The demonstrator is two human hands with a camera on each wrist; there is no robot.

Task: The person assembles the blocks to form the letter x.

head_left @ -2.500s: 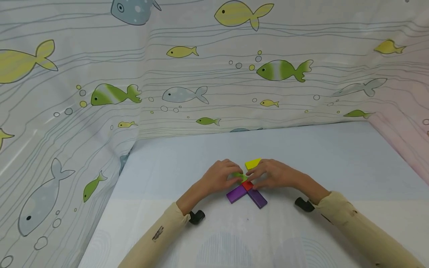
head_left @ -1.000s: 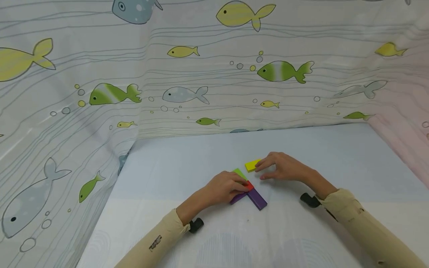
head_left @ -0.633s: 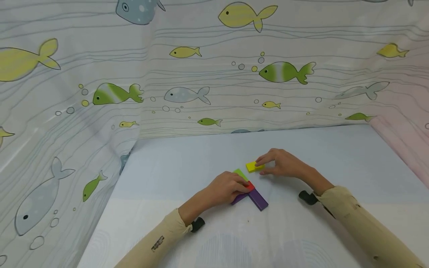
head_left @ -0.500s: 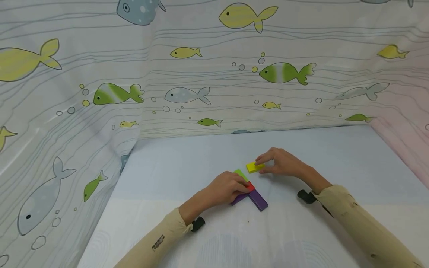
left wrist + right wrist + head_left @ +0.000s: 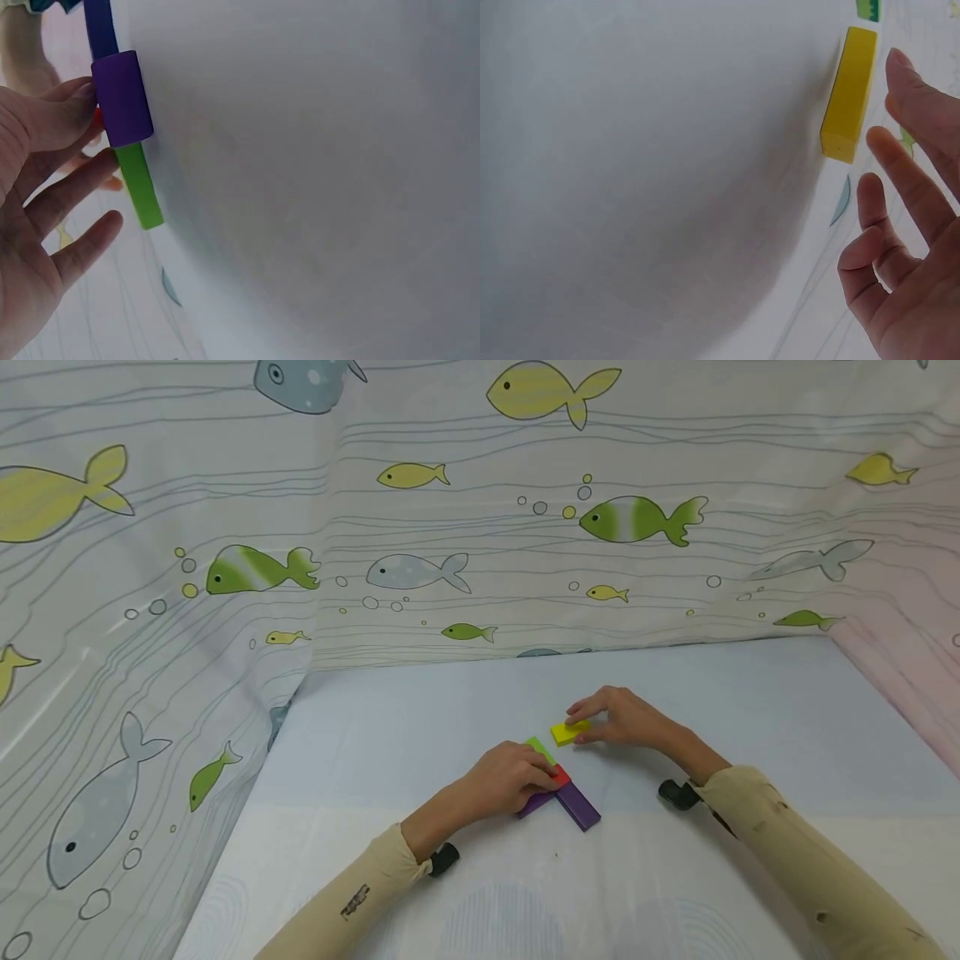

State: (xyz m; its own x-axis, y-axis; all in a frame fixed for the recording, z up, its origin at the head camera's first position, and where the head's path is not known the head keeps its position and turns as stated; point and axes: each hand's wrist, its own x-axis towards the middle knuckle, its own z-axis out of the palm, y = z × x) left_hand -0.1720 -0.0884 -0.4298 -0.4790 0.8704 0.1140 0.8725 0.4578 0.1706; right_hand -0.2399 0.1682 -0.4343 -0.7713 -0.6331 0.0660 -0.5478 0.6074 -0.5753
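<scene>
We see the right hand with straight fingers touching the yellow block, at 1 o'clock from the block cluster under our relaxed left hand. It seems light, stiff, smooth; we pinch its long sides.

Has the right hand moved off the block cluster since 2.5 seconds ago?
Yes. The right hand has gone up and right, away from the red block, and now touches the yellow block.
</scene>
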